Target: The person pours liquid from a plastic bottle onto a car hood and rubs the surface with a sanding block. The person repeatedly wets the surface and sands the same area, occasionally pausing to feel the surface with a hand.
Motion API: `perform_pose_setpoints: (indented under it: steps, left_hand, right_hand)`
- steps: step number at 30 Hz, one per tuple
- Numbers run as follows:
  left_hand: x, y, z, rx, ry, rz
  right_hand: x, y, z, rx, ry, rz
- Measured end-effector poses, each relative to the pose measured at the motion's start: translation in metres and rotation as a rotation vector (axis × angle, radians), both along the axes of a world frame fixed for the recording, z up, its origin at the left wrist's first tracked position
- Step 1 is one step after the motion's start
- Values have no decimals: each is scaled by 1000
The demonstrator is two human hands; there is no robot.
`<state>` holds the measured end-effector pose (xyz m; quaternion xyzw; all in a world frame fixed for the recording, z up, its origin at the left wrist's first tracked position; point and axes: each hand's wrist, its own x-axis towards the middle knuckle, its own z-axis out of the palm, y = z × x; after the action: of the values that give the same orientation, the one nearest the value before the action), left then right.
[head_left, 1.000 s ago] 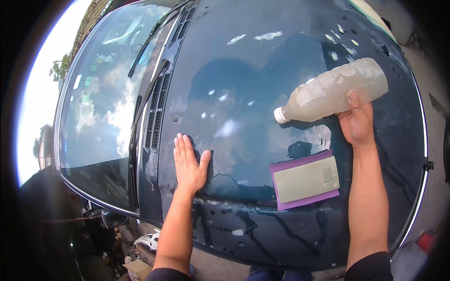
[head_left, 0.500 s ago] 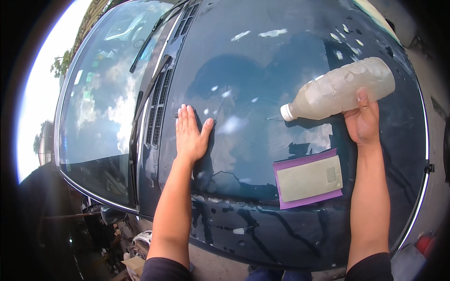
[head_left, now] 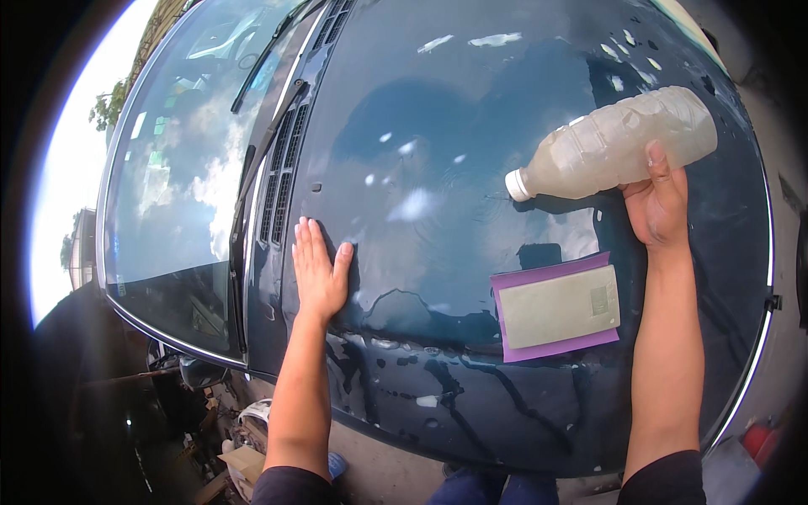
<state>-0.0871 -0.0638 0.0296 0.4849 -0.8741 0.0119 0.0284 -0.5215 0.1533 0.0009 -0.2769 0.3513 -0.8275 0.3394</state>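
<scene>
My right hand (head_left: 656,198) grips a cloudy, translucent plastic bottle (head_left: 627,143) from below. The bottle is tilted with its white cap (head_left: 518,185) toward the left, just over the wet dark blue car hood (head_left: 438,194). A thin trickle seems to leave the cap, and faint ripples spread beside it. Flat on the hood, fingers stretched out, lies my left hand (head_left: 320,273), close to the windshield side. Between my arms a pale grey-green rectangular pad (head_left: 551,310) rests on a purple sheet (head_left: 560,352), both on the hood.
Along the windshield (head_left: 181,194) run a black wiper (head_left: 252,181) and vent grilles (head_left: 286,172). Pale patches (head_left: 495,39) mark the hood's far side. At lower left, a cardboard box (head_left: 244,463) and clutter stand on the ground. Something red (head_left: 760,442) sits at lower right.
My left hand has slid toward me and slightly left over the hood. The bottle in my right hand stays tilted, a little farther up in the view.
</scene>
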Motion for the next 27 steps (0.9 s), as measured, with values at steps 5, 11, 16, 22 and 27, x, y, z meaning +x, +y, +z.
perform_pose_setpoints:
  steps: [5, 11, 16, 22, 27]
  left_hand:
    - [-11, 100, 5, 33, -2, -59]
    - [-72, 149, 15, 140, 11, -371]
    - [-47, 174, 14, 224, 10, -572]
    - [-14, 103, 25, 119, -91, -260]
    - [-119, 56, 4, 21, -11, -277]
  right_hand:
    - [2, 0, 1, 20, -25, -3]
    - [-6, 3, -7, 25, 3, 50]
    - [-8, 5, -10, -11, -27, 87]
    - [-22, 12, -12, -1, -43, 98]
    - [-12, 3, -14, -5, -40, 105]
